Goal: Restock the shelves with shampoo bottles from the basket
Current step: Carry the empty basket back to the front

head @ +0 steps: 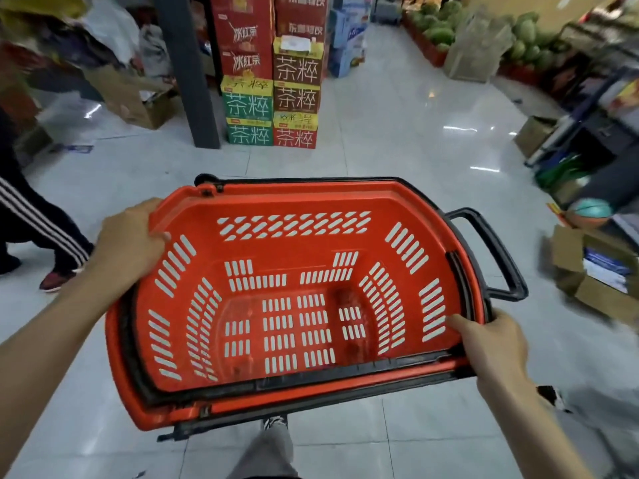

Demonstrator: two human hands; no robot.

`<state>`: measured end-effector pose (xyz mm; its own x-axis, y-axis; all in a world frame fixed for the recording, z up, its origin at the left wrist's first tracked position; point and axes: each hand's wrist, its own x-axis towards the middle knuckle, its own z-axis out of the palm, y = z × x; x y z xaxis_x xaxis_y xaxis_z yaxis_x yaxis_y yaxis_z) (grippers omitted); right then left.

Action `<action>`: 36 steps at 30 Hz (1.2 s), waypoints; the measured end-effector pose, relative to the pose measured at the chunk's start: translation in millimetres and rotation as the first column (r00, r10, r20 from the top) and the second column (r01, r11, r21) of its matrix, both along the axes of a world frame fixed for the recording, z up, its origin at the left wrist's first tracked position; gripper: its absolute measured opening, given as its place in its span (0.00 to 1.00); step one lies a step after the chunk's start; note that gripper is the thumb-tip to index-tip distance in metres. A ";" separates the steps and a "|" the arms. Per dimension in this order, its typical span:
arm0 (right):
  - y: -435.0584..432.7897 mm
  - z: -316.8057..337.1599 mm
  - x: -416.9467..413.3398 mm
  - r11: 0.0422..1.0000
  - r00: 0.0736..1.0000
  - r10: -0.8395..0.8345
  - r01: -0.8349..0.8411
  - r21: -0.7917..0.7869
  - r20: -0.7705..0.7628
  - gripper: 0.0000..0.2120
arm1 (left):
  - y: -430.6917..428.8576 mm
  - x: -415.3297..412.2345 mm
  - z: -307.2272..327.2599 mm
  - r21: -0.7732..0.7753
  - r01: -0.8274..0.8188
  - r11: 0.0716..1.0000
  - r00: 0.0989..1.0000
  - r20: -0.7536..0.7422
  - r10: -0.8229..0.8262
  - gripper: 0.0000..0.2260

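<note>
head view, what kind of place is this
Most likely a small grocery shop or supermarket aisle. Both hands hold an empty red shopping basket over a tiled floor; stacked drink cartons stand ahead by a pillar, and watermelons are piled at the far right.

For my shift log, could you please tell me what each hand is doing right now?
Left hand: grips the left rim of the red basket.
Right hand: grips the basket's right rim.
</note>
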<state>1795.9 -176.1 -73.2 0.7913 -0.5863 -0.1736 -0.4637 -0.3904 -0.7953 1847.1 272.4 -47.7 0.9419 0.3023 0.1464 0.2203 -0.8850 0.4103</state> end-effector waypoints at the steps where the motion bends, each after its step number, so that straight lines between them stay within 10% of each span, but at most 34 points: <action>1: 6.3 2.1 24.3 1.000 1.000 -0.007 0.007 0.003 -0.003 0.14 | 4.7 27.7 2.2 -0.014 0.000 1.000 1.000 -0.011 0.000 0.20; 36: 135.6 -69.8 945.6 0.998 0.988 0.041 -0.046 -0.033 -0.150 0.14 | 114.3 941.7 -70.8 -0.145 -0.061 0.987 0.996 -0.077 0.051 0.17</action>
<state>2741.6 -40.4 -143.0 0.7829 -0.5600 -0.2710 -0.5582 -0.4399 -0.7035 2788.8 386.7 -118.5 0.9294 0.3681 0.0281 0.3019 -0.8015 0.5162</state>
